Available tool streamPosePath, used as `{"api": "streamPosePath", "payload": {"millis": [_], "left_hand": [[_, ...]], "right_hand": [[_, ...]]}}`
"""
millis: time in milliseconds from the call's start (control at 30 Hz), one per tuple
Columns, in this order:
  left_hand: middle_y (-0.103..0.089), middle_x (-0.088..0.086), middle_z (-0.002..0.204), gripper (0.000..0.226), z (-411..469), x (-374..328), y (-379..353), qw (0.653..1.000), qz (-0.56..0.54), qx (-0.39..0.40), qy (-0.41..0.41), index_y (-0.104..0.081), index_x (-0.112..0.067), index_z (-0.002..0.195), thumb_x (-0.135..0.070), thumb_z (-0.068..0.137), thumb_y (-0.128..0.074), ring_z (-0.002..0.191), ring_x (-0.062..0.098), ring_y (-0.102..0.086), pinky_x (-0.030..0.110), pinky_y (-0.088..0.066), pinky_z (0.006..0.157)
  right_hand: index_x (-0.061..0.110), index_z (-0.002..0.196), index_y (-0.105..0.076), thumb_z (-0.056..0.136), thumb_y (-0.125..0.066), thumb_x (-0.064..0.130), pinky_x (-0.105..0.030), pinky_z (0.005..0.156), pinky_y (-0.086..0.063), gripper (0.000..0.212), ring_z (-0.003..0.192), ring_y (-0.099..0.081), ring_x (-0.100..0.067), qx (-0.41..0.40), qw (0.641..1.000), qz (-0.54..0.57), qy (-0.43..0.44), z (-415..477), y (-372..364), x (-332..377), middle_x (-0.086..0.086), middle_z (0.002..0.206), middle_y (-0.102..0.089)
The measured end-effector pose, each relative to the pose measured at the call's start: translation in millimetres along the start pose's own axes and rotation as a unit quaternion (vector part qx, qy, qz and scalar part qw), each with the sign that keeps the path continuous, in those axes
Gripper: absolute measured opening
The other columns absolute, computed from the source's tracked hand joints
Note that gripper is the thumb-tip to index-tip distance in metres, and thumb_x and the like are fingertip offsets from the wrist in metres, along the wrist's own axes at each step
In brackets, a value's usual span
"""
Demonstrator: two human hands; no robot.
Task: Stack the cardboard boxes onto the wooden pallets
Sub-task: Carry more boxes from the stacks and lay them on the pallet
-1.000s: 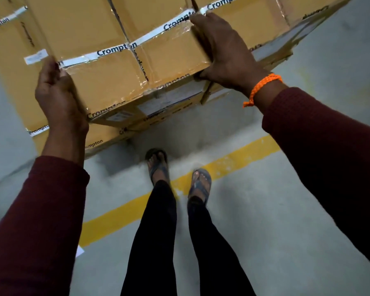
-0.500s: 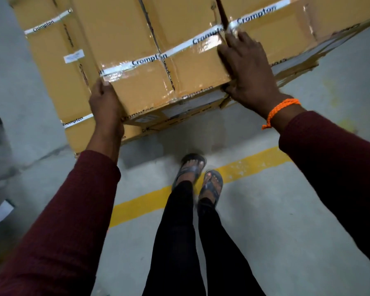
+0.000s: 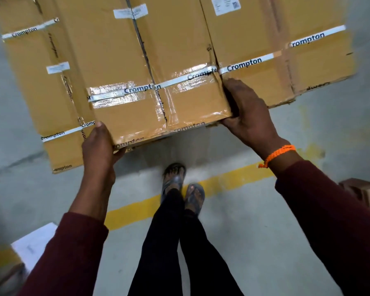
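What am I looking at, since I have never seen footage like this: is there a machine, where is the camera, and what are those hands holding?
No machine here: a person works with bare hands, and the single picture comes from a camera worn on their head, looking down past their arms. The left hand grips the near left corner of a taped cardboard box. The right hand, with an orange wristband, grips its near right corner. More boxes sit beside it, a left box and a right box. Below is a grey floor with a yellow line and the person's sandalled feet. No pallet shows.
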State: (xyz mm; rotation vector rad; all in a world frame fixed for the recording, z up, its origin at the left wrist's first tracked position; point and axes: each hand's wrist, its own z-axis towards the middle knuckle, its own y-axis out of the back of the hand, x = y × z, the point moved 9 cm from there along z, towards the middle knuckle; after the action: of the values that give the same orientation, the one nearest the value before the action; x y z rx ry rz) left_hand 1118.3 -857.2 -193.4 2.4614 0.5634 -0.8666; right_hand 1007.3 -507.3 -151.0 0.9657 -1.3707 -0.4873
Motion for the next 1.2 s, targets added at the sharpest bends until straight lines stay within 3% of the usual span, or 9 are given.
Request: {"api": "streamPosePath", "payload": {"millis": [100,167,233,300,533,767,867,967,1200], "left_hand": [[-0.046,-0.008,0.068,0.029,-10,-3,7,0.999,0.008,0.011,-0.047,-0.059,-0.025,0.082,-0.030,0.107,-0.046,0.070,0.007,-0.050,0.041,-0.060,0.090],[-0.046,-0.012,0.065,0.025,-9,-2,15,0.998,0.006,0.019,-0.064,-0.068,-0.017,0.098,-0.026,0.107,-0.047,0.071,0.007,-0.047,0.044,-0.057,0.095],[-0.057,-0.014,0.074,0.033,-8,-2,21,0.997,0.000,0.018,-0.078,-0.064,-0.008,0.129,-0.026,0.107,-0.049,0.083,0.011,-0.054,0.042,-0.058,0.094],[-0.062,-0.008,0.090,0.036,-11,-7,20,0.995,-0.003,0.024,-0.094,-0.060,-0.014,0.139,-0.026,0.107,-0.050,0.093,0.013,-0.058,0.035,-0.060,0.091],[-0.067,-0.008,0.105,0.033,-14,4,7,0.993,0.038,0.017,-0.108,-0.060,-0.032,0.137,-0.022,0.108,-0.048,0.093,0.006,-0.062,0.039,-0.056,0.096],[-0.065,0.001,0.131,0.045,0,11,8,0.981,0.174,-0.007,-0.082,-0.051,-0.035,0.144,-0.035,0.100,-0.047,0.122,0.027,-0.059,0.043,-0.048,0.106],[-0.028,0.017,0.163,0.087,-11,-8,-9,0.944,0.330,0.012,-0.032,-0.021,-0.013,0.159,-0.043,0.088,-0.061,0.148,0.037,-0.030,0.051,-0.030,0.120],[-0.002,0.020,0.169,0.093,-64,-52,-51,0.880,0.468,0.055,-0.062,-0.005,-0.008,0.162,-0.039,0.096,-0.063,0.156,0.035,-0.003,0.045,-0.010,0.125],[-0.031,0.016,0.163,0.064,-248,-118,-235,0.729,0.569,0.317,-0.208,-0.031,-0.009,0.157,-0.032,0.103,-0.055,0.151,0.032,-0.027,0.034,-0.019,0.120]], "right_hand": [[0.010,0.148,-0.049,0.079,-0.082,0.024,-0.032,0.111,-0.038,0.077,0.146,-0.039,-0.027,0.028,0.999,0.023,-0.026,-1,1,-1,-0.012,0.151,-0.051],[0.013,0.150,-0.047,0.082,-0.081,0.031,-0.033,0.111,-0.040,0.078,0.147,-0.038,-0.023,0.034,0.998,0.039,-0.032,0,1,2,-0.011,0.152,-0.049],[0.013,0.149,-0.049,0.082,-0.081,0.029,-0.039,0.109,-0.046,0.076,0.143,-0.043,-0.025,0.019,0.998,0.048,-0.023,2,4,7,-0.012,0.150,-0.051],[0.014,0.150,-0.047,0.081,-0.082,0.026,-0.043,0.106,-0.049,0.078,0.139,-0.046,-0.026,0.002,0.998,0.051,-0.025,3,7,9,-0.013,0.148,-0.052],[0.009,0.147,-0.047,0.085,-0.079,0.018,-0.059,0.117,-0.031,0.070,0.148,-0.032,-0.033,0.030,0.999,-0.021,-0.009,-8,-14,6,-0.012,0.157,-0.043],[0.006,0.150,-0.042,0.083,-0.082,0.022,-0.051,0.121,-0.029,0.080,0.149,-0.030,-0.035,0.040,0.997,-0.060,0.010,-7,-12,7,-0.017,0.162,-0.031],[0.008,0.153,-0.039,0.081,-0.083,0.022,-0.046,0.122,-0.028,0.085,0.151,-0.025,-0.036,0.081,0.995,-0.054,-0.031,-13,2,13,-0.019,0.163,-0.028],[0.003,0.147,-0.047,0.085,-0.075,0.023,-0.052,0.120,-0.030,0.070,0.148,-0.029,-0.042,0.091,0.993,-0.013,-0.077,-37,29,25,-0.024,0.159,-0.033],[0.006,0.140,-0.057,0.091,-0.063,0.022,-0.049,0.118,-0.029,0.052,0.146,-0.033,-0.042,0.006,0.961,0.143,-0.238,-124,137,1,-0.022,0.152,-0.044]]}}
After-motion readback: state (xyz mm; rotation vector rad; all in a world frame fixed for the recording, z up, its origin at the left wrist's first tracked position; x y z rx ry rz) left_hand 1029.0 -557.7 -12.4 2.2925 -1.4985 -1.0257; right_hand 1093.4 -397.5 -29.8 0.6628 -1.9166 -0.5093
